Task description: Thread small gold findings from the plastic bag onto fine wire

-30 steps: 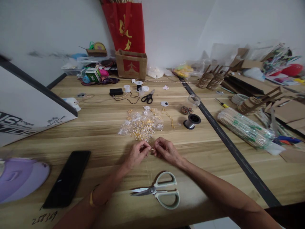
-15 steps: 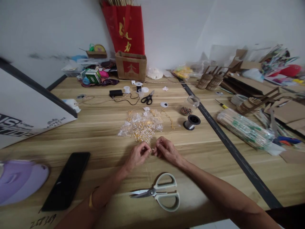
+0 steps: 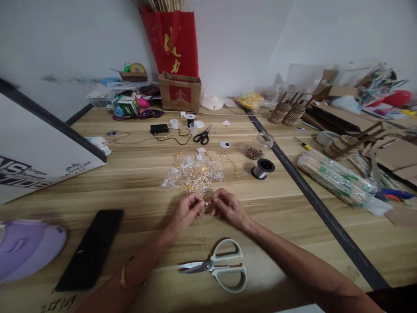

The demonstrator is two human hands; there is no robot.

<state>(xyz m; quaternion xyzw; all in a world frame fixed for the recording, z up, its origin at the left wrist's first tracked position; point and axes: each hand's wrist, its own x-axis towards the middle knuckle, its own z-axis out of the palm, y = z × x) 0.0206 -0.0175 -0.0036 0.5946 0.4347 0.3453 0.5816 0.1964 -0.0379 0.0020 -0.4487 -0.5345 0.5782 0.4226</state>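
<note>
My left hand [image 3: 185, 212] and my right hand [image 3: 226, 206] meet fingertip to fingertip over the wooden table [image 3: 137, 182], both pinched on a tiny bead or finding between them, too small to name. Just beyond the fingers lies a heap of small clear bags with gold and silver findings [image 3: 194, 173]. A gold chain [image 3: 231, 162] lies to the right of that heap. Close to my forearms rest grey-handled scissors [image 3: 218, 267], slightly open. A gold bangle [image 3: 124, 278] sits on my left wrist.
A black phone [image 3: 91, 248] and a purple cap [image 3: 28, 248] lie at the left. A wire spool [image 3: 262, 168], a bead jar [image 3: 260, 145], black scissors [image 3: 202, 134], a red bag [image 3: 172, 41], a bagged bundle of sticks [image 3: 335, 177] and cardboard pieces [image 3: 352, 139] stand further off.
My hands stay together at the same spot with small finger movements. The view has shifted slightly downward.
</note>
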